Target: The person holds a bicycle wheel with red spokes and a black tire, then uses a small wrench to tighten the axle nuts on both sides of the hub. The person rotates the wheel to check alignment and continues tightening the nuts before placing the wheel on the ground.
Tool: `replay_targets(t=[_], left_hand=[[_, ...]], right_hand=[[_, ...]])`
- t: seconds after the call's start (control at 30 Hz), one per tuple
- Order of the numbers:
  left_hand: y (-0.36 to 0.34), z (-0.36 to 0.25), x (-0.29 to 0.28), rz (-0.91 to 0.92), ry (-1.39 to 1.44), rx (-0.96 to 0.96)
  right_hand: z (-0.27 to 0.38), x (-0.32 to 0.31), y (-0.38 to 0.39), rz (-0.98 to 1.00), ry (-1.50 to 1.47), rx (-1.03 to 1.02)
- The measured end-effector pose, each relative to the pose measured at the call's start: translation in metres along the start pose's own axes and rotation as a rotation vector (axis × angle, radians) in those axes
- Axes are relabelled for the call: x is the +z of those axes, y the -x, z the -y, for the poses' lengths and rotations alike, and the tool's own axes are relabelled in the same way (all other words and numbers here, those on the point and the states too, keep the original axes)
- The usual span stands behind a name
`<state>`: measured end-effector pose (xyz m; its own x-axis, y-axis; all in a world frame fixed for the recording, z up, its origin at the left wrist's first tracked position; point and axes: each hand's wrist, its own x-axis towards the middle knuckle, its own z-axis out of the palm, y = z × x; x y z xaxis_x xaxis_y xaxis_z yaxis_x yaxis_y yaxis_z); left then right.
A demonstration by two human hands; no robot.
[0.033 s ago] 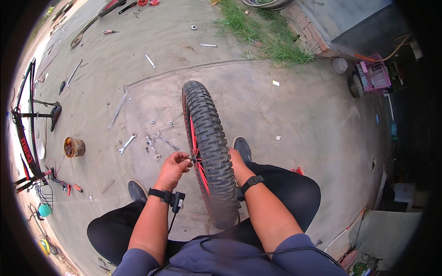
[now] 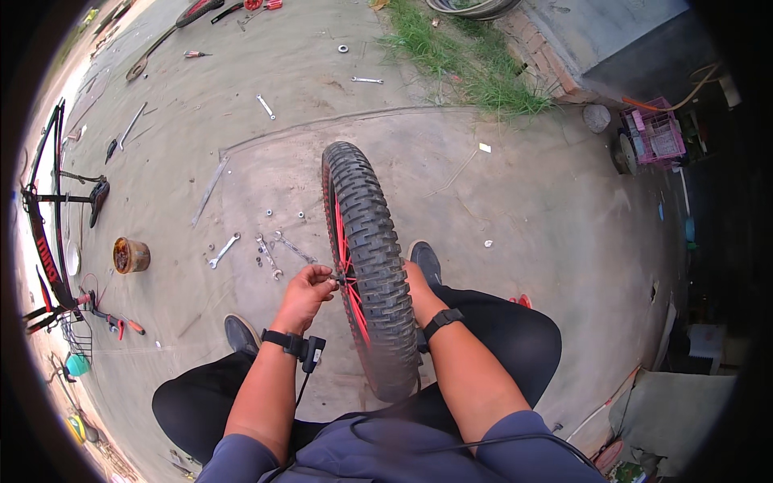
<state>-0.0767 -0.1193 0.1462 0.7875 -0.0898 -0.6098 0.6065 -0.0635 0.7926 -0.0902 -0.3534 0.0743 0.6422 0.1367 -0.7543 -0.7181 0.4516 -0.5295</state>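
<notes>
Black knobbly-tyred bicycle wheel with red spokes (image 2: 373, 249) is standing roughly upright between black-trousered legs (image 2: 506, 326), its long axis running near to far, its hub (image 2: 349, 281) lying just right of the left hand (image 2: 309, 291). That hand is pinching a small dark part (image 2: 338, 278) there; the right hand (image 2: 420, 291) is hiding partly behind the wheel's right side, its grip impossible to tell.
</notes>
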Motion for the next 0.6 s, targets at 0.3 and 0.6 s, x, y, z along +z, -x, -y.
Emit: replay_targets(t=[0.3, 0.6], left_hand=[[-0.004, 0.001, -0.007, 0.056, 0.011, -0.189], [-0.008, 0.014, -0.004, 0.050, 0.067, -0.083]], right_hand=[[0.032, 0.021, 0.037, 0.016, -0.025, 0.027], [0.003, -0.001, 0.008, 0.032, -0.152, -0.003]])
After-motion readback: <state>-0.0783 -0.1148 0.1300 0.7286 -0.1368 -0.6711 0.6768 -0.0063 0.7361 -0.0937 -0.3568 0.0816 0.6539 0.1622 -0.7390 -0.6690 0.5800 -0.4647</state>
